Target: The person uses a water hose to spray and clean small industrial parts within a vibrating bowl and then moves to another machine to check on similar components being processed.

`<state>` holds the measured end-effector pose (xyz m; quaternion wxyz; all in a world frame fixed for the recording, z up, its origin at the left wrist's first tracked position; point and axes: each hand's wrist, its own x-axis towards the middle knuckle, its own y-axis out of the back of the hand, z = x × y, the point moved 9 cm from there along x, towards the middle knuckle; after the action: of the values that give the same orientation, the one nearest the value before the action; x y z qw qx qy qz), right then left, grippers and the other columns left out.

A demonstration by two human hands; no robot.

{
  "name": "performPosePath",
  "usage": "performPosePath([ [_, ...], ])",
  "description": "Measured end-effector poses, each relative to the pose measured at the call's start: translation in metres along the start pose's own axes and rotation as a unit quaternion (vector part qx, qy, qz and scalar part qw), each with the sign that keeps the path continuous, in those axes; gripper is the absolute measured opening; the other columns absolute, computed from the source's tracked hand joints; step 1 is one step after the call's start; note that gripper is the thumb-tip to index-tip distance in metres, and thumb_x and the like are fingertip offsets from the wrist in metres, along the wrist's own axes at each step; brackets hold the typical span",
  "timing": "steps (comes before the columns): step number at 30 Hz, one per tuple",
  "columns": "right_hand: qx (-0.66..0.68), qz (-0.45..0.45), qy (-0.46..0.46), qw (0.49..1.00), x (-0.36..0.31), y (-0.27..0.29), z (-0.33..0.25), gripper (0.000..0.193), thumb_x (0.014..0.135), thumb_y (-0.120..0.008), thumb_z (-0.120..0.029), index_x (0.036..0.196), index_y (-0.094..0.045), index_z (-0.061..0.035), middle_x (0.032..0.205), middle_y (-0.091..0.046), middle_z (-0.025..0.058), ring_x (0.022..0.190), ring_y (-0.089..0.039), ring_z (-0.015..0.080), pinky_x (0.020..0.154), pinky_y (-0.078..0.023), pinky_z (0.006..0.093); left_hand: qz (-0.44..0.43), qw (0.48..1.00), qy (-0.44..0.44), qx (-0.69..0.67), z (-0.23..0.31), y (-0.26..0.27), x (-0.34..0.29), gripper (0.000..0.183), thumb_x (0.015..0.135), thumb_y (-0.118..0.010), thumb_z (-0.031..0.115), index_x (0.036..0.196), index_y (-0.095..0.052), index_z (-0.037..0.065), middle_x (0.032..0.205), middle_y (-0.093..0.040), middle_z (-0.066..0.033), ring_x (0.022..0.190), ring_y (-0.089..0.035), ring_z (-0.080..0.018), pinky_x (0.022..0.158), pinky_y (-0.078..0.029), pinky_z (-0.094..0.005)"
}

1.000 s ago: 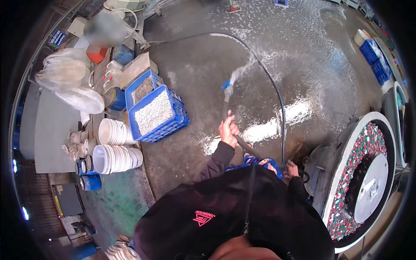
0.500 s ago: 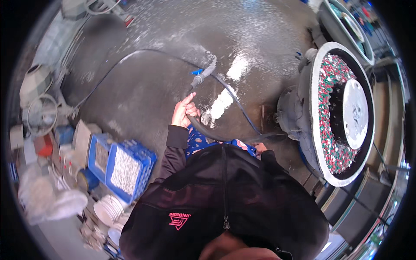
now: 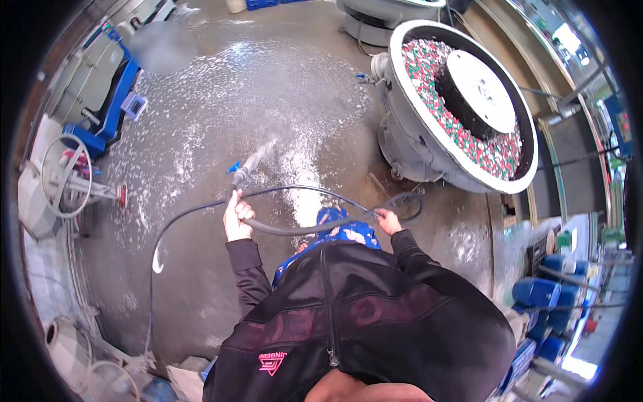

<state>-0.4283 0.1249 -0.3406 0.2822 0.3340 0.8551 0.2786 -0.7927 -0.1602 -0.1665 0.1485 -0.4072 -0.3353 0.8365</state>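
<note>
Hose, long, dark and rubbery (image 3: 295, 228), is what I am holding, and my left hand (image 3: 236, 216) is wrapping its fingers tight around it just behind the small metal nozzle with a blue bit (image 3: 240, 173). My right hand (image 3: 387, 220) is gripping the same hose further back, with fingers curled over it, near where it is making a loop. The hose is running across in front of my black jacket (image 3: 362, 321) and then curving away over the floor on my left.

Water is shooting out of the nozzle in a white spray (image 3: 264, 151) and landing on the wet grey concrete floor (image 3: 221, 87), which is looking foamy and splashed.

To my right, the big round grey machine bowl full of red, green and white bits (image 3: 469, 100) is standing well apart from the spray. Blue plastic cans (image 3: 542, 295) are sitting far off on the right.

I think doing this well means keeping my left hand firm so the nozzle is not wagging, pointing low, and sweeping slowly. My right hand should be feeding slack so the loop is not kinking.
</note>
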Motion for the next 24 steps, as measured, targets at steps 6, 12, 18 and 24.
performPosePath([
  [6, 0.128, 0.274, 0.110, 0.947, 0.029, 0.091, -0.121, 0.032, 0.082, -0.046, -0.006, 0.114, -0.050, -0.0040, 0.098, -0.060, 0.0116, 0.094, -0.055, 0.0203, 0.086, -0.041, 0.0297, -0.021, 0.997, -0.072, 0.034, 0.044, -0.034, 0.060, 0.019, 0.084, -0.055, 0.018, 0.094, -0.052, 0.002, 0.050, -0.018, 0.0071, 0.039, -0.019, -0.0045, 0.038, -0.017, -0.0222],
  [12, 0.185, 0.307, 0.130, 0.924, 0.154, 0.134, -0.163, 0.036, 0.089, -0.043, -0.010, 0.125, -0.040, -0.0060, 0.091, -0.061, 0.0089, 0.086, -0.055, 0.0146, 0.084, -0.040, 0.0281, 0.072, 0.980, -0.184, 0.003, 0.065, -0.048, 0.120, 0.013, 0.081, -0.059, 0.017, 0.086, -0.054, 0.006, 0.048, -0.027, 0.0080, 0.037, -0.027, -0.0047, 0.036, -0.023, -0.0213],
  [18, 0.245, 0.222, 0.164, 0.930, 0.350, 0.146, -0.219, 0.046, 0.090, -0.042, -0.022, 0.131, -0.029, -0.0032, 0.111, -0.053, 0.0158, 0.106, -0.048, 0.0232, 0.096, -0.031, 0.0333, 0.228, 0.949, -0.209, -0.064, 0.097, -0.059, 0.202, 0.015, 0.079, -0.057, 0.024, 0.087, -0.055, 0.011, 0.047, -0.027, 0.0072, 0.035, -0.024, -0.0045, 0.033, -0.018, -0.0207],
  [24, -0.077, -0.011, -0.064, 0.995, 0.622, 0.080, -0.033, 0.047, 0.082, -0.049, -0.029, 0.114, -0.049, 0.0049, 0.114, -0.050, 0.0255, 0.109, -0.046, 0.0330, 0.094, -0.035, 0.0353, 0.282, 0.936, -0.207, 0.032, 0.107, -0.160, 0.353, 0.028, 0.082, -0.054, 0.029, 0.100, -0.051, 0.007, 0.048, -0.025, 0.0069, 0.036, -0.022, -0.0046, 0.035, -0.018, -0.0216],
])
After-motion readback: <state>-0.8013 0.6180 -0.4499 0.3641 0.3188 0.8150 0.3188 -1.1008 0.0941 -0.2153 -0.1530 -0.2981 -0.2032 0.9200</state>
